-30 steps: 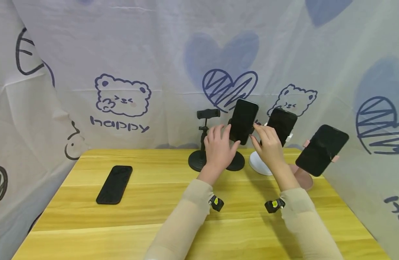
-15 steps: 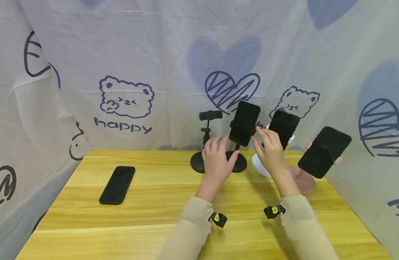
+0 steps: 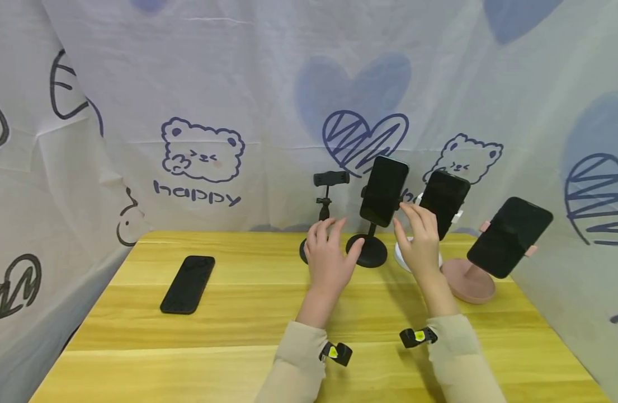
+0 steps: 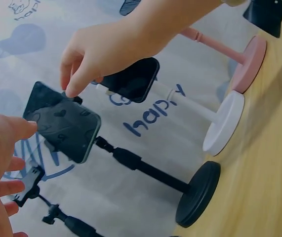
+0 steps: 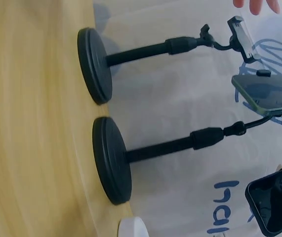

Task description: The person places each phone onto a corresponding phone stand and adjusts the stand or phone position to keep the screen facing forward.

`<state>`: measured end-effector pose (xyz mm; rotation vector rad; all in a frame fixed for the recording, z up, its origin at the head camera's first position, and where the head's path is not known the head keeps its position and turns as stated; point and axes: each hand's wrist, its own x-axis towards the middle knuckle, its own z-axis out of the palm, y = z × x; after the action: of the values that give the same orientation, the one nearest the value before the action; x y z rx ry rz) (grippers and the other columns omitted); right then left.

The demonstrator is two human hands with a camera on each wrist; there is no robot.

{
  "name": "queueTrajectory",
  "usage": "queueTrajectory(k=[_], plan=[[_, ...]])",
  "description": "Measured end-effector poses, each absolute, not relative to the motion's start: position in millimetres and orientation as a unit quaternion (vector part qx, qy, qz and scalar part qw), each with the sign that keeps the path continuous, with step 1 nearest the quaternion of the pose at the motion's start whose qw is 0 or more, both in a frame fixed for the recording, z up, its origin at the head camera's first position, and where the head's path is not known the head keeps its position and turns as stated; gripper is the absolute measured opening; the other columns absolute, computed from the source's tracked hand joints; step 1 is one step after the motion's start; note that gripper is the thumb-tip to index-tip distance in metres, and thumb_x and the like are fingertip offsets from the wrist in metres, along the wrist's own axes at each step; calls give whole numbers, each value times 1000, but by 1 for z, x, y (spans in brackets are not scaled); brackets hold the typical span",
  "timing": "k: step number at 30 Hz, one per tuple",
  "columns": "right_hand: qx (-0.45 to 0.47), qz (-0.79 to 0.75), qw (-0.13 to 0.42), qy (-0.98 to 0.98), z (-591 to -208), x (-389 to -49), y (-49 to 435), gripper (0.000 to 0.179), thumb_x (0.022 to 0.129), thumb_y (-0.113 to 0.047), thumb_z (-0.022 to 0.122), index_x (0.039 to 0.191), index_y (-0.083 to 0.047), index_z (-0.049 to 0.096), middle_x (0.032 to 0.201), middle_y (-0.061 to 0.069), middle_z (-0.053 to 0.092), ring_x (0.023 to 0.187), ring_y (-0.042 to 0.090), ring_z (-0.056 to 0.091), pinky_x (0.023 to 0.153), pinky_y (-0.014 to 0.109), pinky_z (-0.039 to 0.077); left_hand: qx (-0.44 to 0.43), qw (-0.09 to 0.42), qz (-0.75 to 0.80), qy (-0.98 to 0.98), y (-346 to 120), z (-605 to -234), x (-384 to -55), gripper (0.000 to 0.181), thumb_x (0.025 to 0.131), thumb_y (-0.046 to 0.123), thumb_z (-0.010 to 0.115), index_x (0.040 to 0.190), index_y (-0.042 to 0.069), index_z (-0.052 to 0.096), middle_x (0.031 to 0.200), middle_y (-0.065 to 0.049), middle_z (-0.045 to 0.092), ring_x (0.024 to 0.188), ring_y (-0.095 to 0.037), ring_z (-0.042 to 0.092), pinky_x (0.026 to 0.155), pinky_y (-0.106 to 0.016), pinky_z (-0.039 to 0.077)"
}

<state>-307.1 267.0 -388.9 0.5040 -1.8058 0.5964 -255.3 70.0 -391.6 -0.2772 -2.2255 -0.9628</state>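
A smartphone (image 3: 385, 191) sits upright and tilted in the clamp of a black phone stand (image 3: 366, 251). My left hand (image 3: 331, 254) is below and left of it, fingers spread and holding nothing. It covers part of a second black stand (image 3: 331, 178), whose clamp holds no phone. My right hand (image 3: 420, 238) is by the phone's lower right edge, fingers loosely bent. In the left wrist view the right hand (image 4: 106, 54) has its fingertips close to the clamp; whether they touch it I cannot tell.
Another smartphone (image 3: 444, 204) stands in a white holder (image 3: 402, 256), partly behind my right hand. Farther right, a pink stand (image 3: 468, 281) holds a smartphone (image 3: 510, 237). One more smartphone (image 3: 188, 284) lies flat at the left of the wooden table (image 3: 228, 330). A printed cloth hangs behind.
My left hand has drawn back from the phone, down toward me, and my right hand has eased slightly down off its edge. The phone stays in the black stand. The head view has shifted a little.
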Motion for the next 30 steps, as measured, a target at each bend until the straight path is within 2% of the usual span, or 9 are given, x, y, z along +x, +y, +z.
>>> queueTrajectory(k=[10, 21, 24, 30], plan=[[234, 294, 586, -718, -388, -299, 245, 35, 79, 4, 74, 113, 3, 69, 107, 23, 65, 102, 41, 57, 99, 33, 42, -71, 370, -392, -839, 35, -380, -251, 46, 88, 39, 71, 124, 11, 64, 131, -12, 56, 126, -34, 43, 101, -56, 37], [265, 301, 567, -720, -387, -298, 224, 36, 79, 4, 73, 115, 2, 68, 110, 23, 64, 104, 40, 56, 104, 26, 39, 7, 388, -424, -818, -16, -369, -256, 49, 87, 40, 72, 126, 11, 63, 133, -13, 55, 129, -36, 41, 104, -58, 33], [274, 296, 562, -722, -386, -301, 219, 36, 80, 3, 73, 116, 2, 68, 111, 23, 64, 105, 40, 56, 105, 28, 40, 32, 391, -425, -816, -29, -368, -256, 50, 87, 40, 71, 127, 10, 62, 134, -13, 54, 129, -37, 40, 105, -58, 32], [296, 280, 554, -726, -378, -304, 213, 35, 81, 0, 73, 116, 3, 67, 112, 22, 64, 107, 39, 56, 101, 41, 42, 76, 399, -429, -807, -57, -370, -257, 52, 87, 39, 72, 129, 11, 60, 136, -13, 52, 132, -37, 36, 108, -56, 28]])
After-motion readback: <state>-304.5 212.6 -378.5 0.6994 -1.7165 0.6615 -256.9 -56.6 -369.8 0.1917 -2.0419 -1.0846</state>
